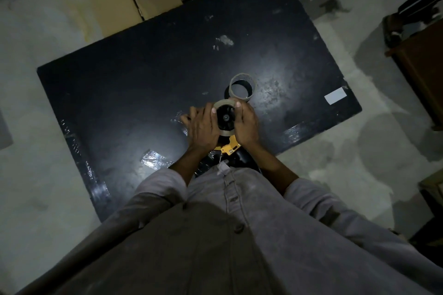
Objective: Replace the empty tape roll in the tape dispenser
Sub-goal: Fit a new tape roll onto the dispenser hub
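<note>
Both hands are on the new tape roll (224, 103), which sits around the black hub (225, 118) of the tape dispenser (229, 147), close to the near edge of the table (143, 67). The left hand (202, 127) cups the roll's left side with its thumb hooked over the rim. The right hand (247, 126) clamps its fingers (238, 104) on the right rim. The empty core (239, 96) stands on end on the table just beyond, apart from the roll.

Pressed unevenly, the roll could go on skewed and bind on the hub. Which way its sticky side faces cannot be told, and a reversed roll would not feed. With the dispenser so near the table's edge, a hard push might tip it off.

No brand or writing is readable. A white sticker (335, 98) at the table's right looks blank, and the dispenser shows no lettering in the dim light.
</note>
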{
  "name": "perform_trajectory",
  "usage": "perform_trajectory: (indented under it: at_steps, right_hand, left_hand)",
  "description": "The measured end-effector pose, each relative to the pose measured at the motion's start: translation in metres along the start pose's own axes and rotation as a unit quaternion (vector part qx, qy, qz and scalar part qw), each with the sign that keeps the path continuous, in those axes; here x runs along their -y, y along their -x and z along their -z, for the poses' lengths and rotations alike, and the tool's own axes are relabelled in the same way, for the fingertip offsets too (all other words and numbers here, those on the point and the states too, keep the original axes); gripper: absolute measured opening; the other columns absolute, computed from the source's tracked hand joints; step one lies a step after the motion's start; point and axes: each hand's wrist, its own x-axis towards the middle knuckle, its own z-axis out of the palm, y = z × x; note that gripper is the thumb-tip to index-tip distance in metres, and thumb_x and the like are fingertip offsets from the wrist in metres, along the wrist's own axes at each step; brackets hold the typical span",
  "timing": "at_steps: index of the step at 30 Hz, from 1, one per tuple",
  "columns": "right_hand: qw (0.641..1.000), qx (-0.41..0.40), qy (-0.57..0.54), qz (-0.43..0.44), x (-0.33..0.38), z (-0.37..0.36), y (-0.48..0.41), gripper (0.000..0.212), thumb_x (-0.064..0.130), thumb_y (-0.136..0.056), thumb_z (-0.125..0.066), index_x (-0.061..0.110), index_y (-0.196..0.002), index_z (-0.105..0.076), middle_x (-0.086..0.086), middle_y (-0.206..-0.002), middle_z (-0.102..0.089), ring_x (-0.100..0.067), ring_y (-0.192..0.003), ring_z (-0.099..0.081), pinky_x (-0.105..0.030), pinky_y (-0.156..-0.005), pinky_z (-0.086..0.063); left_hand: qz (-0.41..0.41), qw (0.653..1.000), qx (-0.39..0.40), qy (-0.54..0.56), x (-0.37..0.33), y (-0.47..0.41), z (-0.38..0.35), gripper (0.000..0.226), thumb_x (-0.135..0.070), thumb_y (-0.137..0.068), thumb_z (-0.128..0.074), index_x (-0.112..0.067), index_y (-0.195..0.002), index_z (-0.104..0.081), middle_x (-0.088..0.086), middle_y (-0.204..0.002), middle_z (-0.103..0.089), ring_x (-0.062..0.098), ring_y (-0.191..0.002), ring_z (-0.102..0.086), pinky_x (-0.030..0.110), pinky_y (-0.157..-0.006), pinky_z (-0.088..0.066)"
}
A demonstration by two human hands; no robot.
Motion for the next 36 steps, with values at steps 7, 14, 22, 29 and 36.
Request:
perform_trajectory:
  at_steps: [7, 14, 22, 29, 36]
  right_hand:
    - [1.0, -0.011, -0.016, -0.006, -0.007, -0.009, -0.009, 0.045, 0.031, -0.123, -0.036, 0.014, -0.141, -0.074, -0.004, -0.134, -0.076, -0.018, -0.127, -0.069, -0.04, -0.11, -0.058]
    - [0.999, -0.041, 0.021, 0.006, -0.005, -0.013, -0.015, 0.044, 0.028, -0.123, -0.039, 0.01, -0.134, -0.078, -0.011, -0.125, -0.081, -0.025, -0.117, -0.075, -0.037, -0.1, -0.059]
    - [0.991, -0.024, 0.131, 0.009, -0.001, -0.014, -0.025, 0.045, 0.03, -0.121, -0.039, 0.003, -0.109, -0.074, -0.02, -0.101, -0.08, -0.038, -0.093, -0.078, -0.046, -0.081, -0.063]
    - [0.99, -0.039, 0.134, 0.033, -0.018, -0.008, -0.015, 0.049, 0.037, -0.121, -0.03, 0.01, -0.115, -0.07, -0.015, -0.117, -0.075, -0.034, -0.114, -0.065, -0.051, -0.096, -0.053]
    - [0.986, -0.047, 0.157, 0.039, -0.031, -0.013, -0.016, 0.04, 0.036, -0.123, -0.03, 0.019, -0.119, -0.066, -0.008, -0.12, -0.074, -0.032, -0.117, -0.065, -0.058, -0.102, -0.05]
  left_hand:
    - [0.016, 0.999, 0.025, -0.026, -0.001, -0.003, -0.001, 0.044, -0.039, -0.119, -0.018, -0.021, -0.125, -0.058, 0.009, -0.116, -0.069, 0.031, -0.118, -0.057, 0.05, -0.106, -0.031]
    - [0.016, 0.999, 0.017, -0.025, -0.004, -0.003, 0.0, 0.041, -0.039, -0.118, -0.016, -0.023, -0.121, -0.054, 0.007, -0.106, -0.07, 0.03, -0.106, -0.063, 0.054, -0.106, -0.038]
    - [0.038, 0.997, 0.045, -0.049, -0.004, -0.004, -0.003, 0.038, -0.038, -0.117, -0.017, -0.025, -0.121, -0.052, 0.006, -0.1, -0.074, 0.031, -0.104, -0.069, 0.057, -0.114, -0.035]
    - [0.002, 0.994, 0.026, -0.103, -0.005, -0.002, -0.005, 0.033, -0.038, -0.118, -0.022, -0.026, -0.121, -0.052, 0.004, -0.106, -0.074, 0.033, -0.11, -0.064, 0.057, -0.106, -0.037]
    - [0.003, 0.992, 0.007, -0.126, -0.005, -0.001, -0.011, 0.037, -0.041, -0.117, -0.021, -0.026, -0.124, -0.054, 0.007, -0.111, -0.077, 0.033, -0.112, -0.061, 0.055, -0.102, -0.041]
